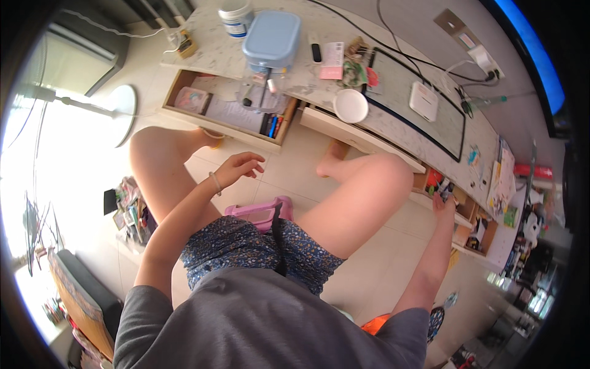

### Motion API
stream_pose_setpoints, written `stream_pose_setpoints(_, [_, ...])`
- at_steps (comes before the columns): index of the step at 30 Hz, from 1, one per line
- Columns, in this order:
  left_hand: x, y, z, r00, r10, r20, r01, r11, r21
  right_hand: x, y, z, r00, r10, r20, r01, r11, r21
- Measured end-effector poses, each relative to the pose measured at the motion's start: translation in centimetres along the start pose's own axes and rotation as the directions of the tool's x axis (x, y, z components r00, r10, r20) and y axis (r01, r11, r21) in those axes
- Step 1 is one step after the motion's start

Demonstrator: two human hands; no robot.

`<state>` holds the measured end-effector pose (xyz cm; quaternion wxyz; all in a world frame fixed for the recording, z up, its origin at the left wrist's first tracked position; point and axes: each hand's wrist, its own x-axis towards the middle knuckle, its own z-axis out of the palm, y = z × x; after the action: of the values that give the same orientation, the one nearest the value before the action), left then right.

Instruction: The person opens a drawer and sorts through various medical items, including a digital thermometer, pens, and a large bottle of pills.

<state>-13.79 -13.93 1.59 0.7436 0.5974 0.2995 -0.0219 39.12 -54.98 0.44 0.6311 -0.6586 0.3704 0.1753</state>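
Note:
My left hand (237, 169) hangs in the air between my knees, fingers loosely bent and apart, with nothing in it. A bracelet circles that wrist. To the right, my right hand (443, 205) reaches to a small open drawer (420, 181) under the desk. Small items (443, 187) lie at its fingertips, and I cannot tell whether it grips any of them. In front of me a wide wooden drawer (216, 123) is pulled out, holding papers (235, 113), a plastic case (191, 100), pens (273, 127) and a clear plastic bag or container.
On the marble-patterned desk (309, 94) stand a light blue box (272, 39), a white tub (235, 18), a white bowl (350, 106) and a white router-like device (423, 101). A middle drawer (359, 138) is slightly out. Another drawer (484, 237) stands open farther right. A pink stool (286, 207) is beneath me.

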Motion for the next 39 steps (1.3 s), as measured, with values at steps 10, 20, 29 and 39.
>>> stream_pose_setpoints(10, [2.8,2.2,-2.9,0.985,0.011,-0.174,-0.002,0.999,0.052,-18.9,2.8,15.4,0.286,-0.576,0.766,0.935,0.342,-0.092])
stream_pose_setpoints(20, [2.7,3.2,0.6,0.969,0.129,-0.209,-0.167,0.969,-0.18,-36.2,19.6,34.5,-0.206,-0.231,0.951,0.753,-0.658,0.003])
stream_pose_setpoints(29, [2.9,5.7,0.3,0.852,-0.085,-0.517,-0.386,0.566,-0.729,-40.6,20.3,34.3,0.002,-0.094,0.996,0.774,-0.63,-0.061])
stream_pose_setpoints(39, [2.7,7.1,1.9,0.905,-0.233,-0.357,-0.295,0.26,-0.919,-41.0,20.1,35.8,-0.088,0.092,0.992,0.61,-0.782,0.127])
